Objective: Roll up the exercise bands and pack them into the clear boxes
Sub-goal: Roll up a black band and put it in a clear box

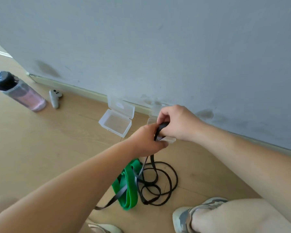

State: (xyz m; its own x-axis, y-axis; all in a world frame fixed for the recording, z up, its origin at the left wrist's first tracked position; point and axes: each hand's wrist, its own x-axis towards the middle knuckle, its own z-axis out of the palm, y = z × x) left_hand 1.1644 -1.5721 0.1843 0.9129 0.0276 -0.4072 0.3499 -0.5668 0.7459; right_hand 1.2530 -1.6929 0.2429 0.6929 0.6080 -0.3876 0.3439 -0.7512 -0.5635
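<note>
From the head view, both hands met in front of the wall, above the floor. The right hand had its fingers curled and clamped on a small started coil of the black band. The left hand pinched the same band just below the coil. The rest hung down and lay in loose loops on the floor, partly across the green band, which lay folded and unrolled.

The black band looked thin, light and limp, probably rubbery and springy. A coil would likely unwind if the pinch eased, so it is best held across the coil's flat sides while the free tail is fed in taut. The green band seemed wider and thicker, so bulkier to roll.

An open box sat by the wall, lid up, apparently empty. A second box was mostly hidden behind the hands; its contents could not be told.
</note>
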